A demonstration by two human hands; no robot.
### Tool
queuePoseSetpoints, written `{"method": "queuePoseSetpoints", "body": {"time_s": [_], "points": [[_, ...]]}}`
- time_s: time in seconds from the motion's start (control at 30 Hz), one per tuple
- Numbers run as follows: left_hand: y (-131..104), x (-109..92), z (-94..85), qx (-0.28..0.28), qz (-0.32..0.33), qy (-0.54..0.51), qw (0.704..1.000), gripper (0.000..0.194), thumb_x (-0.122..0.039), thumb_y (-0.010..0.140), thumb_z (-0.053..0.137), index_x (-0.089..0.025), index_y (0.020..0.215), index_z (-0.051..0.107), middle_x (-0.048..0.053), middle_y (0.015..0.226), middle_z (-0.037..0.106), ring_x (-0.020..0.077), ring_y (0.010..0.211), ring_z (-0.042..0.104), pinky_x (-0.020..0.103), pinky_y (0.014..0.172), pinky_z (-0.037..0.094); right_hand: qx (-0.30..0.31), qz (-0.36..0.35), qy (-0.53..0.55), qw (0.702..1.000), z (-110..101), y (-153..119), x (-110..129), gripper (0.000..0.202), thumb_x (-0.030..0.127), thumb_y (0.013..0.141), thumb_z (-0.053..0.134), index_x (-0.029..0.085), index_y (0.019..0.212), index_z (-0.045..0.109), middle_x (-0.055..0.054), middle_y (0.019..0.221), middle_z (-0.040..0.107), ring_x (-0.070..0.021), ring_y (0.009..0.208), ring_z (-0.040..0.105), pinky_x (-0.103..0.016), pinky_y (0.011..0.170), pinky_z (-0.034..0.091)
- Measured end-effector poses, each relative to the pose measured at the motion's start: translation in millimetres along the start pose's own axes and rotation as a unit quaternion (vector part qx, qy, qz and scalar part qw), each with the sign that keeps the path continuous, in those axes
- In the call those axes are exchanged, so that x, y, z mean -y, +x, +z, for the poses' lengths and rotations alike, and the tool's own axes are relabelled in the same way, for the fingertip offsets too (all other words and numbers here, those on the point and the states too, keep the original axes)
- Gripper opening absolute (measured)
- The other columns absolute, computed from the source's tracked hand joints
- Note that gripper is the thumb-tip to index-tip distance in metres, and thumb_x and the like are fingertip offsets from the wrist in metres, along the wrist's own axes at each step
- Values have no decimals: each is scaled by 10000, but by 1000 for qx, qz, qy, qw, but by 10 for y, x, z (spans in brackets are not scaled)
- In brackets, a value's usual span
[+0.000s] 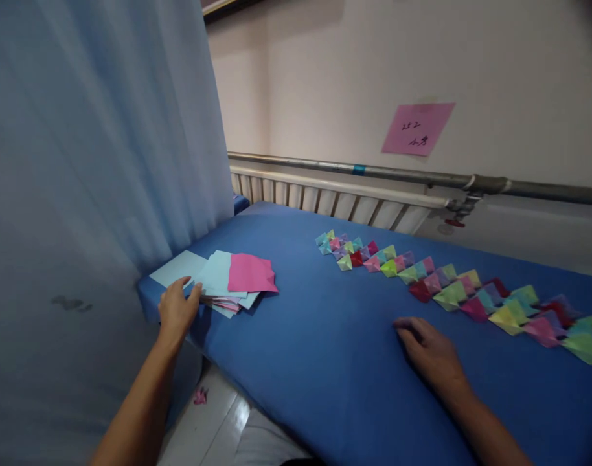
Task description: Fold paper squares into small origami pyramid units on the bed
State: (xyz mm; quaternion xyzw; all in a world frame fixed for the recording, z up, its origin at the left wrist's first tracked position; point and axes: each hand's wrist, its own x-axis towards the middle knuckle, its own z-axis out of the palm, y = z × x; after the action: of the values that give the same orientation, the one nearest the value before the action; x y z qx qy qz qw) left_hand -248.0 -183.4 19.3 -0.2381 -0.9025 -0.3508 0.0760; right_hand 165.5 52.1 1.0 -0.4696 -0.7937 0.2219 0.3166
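Left hand (176,313) at paper stack (216,274)

Thumb and fingers apart at the stack's near edge; contact unclear. Pink sheet (251,274): on top, right side. Right hand (432,356): fingers curled, grip cannot be told. Folded paper pieces (450,296): multicoloured, long band beyond right hand, on blue cover (320,349). Radiator (326,202): behind.

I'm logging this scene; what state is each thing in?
Paper stack: loose, edges uneven
Left hand: fingers parted, at the stack; contact unclear
Right hand: fingers curled
Colored papers: folded, laid in rows
Pink note: taped up
Curtain: hanging, stained
Pink scrap: lying on the floor
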Motion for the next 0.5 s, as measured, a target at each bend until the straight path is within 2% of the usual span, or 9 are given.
{"method": "queuePoseSetpoints", "body": {"time_s": [0.13, 0.23, 0.33, 0.5], "points": [[168, 24, 53, 8, -33, -31, 999, 490, -452, 728, 545, -111, 1061, 661, 112, 842, 696, 296, 831, 661, 406, 780, 506, 3, 2, 2, 1000, 1, 7, 4, 263, 422, 714, 453, 239, 738, 640, -52, 798, 689, -246, 760, 651, -382, 762, 512], [210, -3, 53, -6, -37, -62, 997, 412, -392, 709, 560, -147, 1021, 673, 49, 762, 677, 233, 744, 654, 332, 709, 501, -2, -2, 6, 1000, 10, 13, -19, 263, 426, 713, 453, 243, 732, 640, -46, 790, 692, -242, 757, 655, -378, 758, 517], [246, -53, 20, -35, -39, -87, 995, 363, -362, 717, 564, -163, 994, 685, 38, 754, 676, 219, 745, 647, 321, 724, 487, -5, -2, 2, 1000, 12, 19, -31, 246, 414, 713, 457, 248, 717, 638, -37, 775, 691, -234, 735, 653, -370, 747, 520], [363, -117, -118, -80, -25, -127, 988, 209, -347, 717, 596, -205, 829, 700, 26, 738, 666, 218, 741, 622, 348, 773, 472, 3, -5, -3, 1000, -11, 24, 0, 242, 403, 715, 455, 246, 721, 638, -36, 769, 689, -231, 731, 653, -362, 740, 522]]}}
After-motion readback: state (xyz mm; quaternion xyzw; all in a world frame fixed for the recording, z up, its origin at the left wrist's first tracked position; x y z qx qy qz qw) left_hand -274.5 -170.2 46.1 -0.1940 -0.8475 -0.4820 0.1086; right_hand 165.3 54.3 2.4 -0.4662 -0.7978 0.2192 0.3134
